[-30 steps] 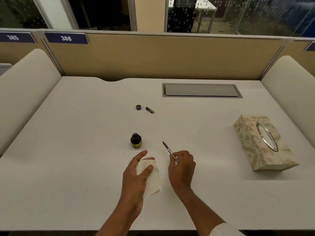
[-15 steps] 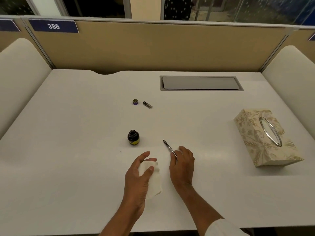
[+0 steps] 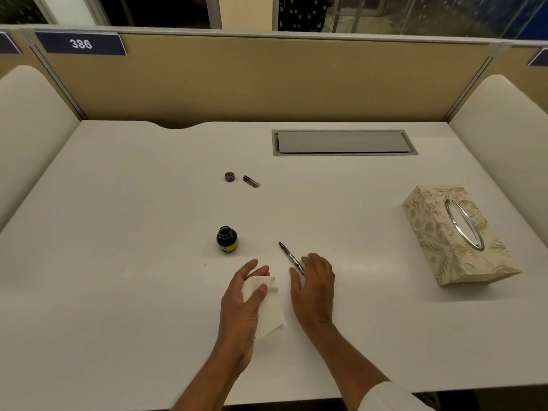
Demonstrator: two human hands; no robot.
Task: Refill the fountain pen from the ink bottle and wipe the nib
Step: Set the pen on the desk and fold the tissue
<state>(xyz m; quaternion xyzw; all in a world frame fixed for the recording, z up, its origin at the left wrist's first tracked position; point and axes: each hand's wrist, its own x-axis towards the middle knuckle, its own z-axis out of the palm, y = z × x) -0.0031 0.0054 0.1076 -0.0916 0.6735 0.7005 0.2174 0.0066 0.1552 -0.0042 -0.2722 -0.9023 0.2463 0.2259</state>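
Observation:
The open ink bottle (image 3: 226, 239) stands on the white desk (image 3: 118, 292). Right of it the thin fountain pen (image 3: 289, 255) lies on the desk, nib pointing away to the upper left, its rear end under my fingertips. My right hand (image 3: 314, 284) rests flat over that end with fingers spread, not gripping. My left hand (image 3: 241, 304) holds a folded white tissue (image 3: 268, 310) between thumb and fingers, just left of the right hand. Farther back lie the bottle cap (image 3: 229, 176) and the pen cap (image 3: 251, 181).
A patterned tissue box (image 3: 456, 235) with a metal-ringed opening sits at the right. A grey cable hatch (image 3: 344, 142) is set into the desk at the back. Beige partitions and cream side panels enclose the desk.
My right hand lowered the pen from a raised grip onto the desk and opened its fingers over it. The left hand kept the tissue and barely moved.

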